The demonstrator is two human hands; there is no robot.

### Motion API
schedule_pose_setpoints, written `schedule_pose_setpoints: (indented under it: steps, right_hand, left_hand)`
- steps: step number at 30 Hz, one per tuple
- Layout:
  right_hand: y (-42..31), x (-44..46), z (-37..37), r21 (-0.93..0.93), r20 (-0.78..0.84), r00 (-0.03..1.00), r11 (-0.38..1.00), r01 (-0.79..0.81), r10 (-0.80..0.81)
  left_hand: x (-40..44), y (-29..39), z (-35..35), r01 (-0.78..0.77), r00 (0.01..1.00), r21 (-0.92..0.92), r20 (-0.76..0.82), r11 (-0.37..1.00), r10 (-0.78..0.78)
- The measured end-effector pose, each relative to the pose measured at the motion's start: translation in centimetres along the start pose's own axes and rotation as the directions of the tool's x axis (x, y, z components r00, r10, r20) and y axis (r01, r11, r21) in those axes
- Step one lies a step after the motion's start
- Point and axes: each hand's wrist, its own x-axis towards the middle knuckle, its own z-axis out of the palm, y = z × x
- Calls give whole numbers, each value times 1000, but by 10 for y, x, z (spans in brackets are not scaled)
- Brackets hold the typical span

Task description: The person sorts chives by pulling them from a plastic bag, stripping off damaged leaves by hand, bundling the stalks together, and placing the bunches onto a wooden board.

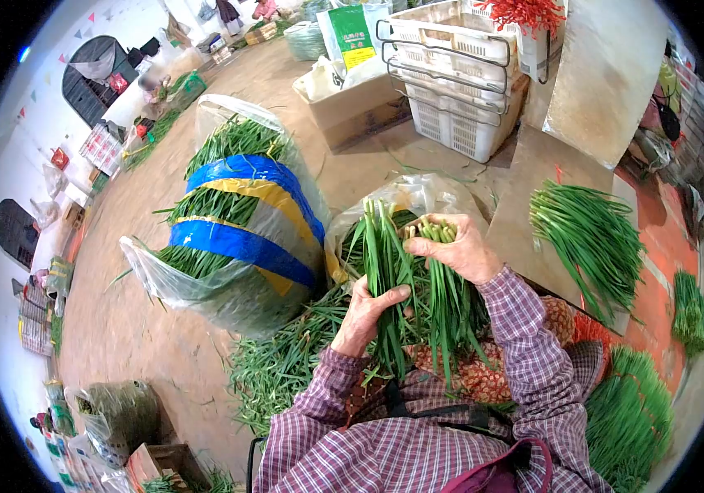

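Observation:
Long green stalks with pale cut ends fill both my hands, above my lap. My left hand (pixel 366 315) is closed round one bunch of green stalks (pixel 386 271), its thumb across the front. A second bunch (pixel 453 304) hangs leaves down from my right hand (pixel 459 251), which grips it near the pale ends at the top. The two bunches are side by side. Behind them stands an open clear plastic bag (pixel 442 193) with more greens in it. Loose leaves (pixel 278 370) lie in a heap on the floor to the left.
A large bag bound with blue and yellow bands (pixel 245 246) stands at the left. White crates (pixel 455 123) and a cardboard box (pixel 352 111) are ahead. Bundled greens (pixel 586 234) lie on a board at the right, with more (pixel 631 419) at the lower right. People sit far off.

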Motion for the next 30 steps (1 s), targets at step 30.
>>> schedule_pose_setpoints:
  steps: [30]
  right_hand:
    - [4,7,-43,-428,-335,934,903,-36,-121]
  left_hand:
    - [1,4,-12,-29,1000,36,-4,999,29]
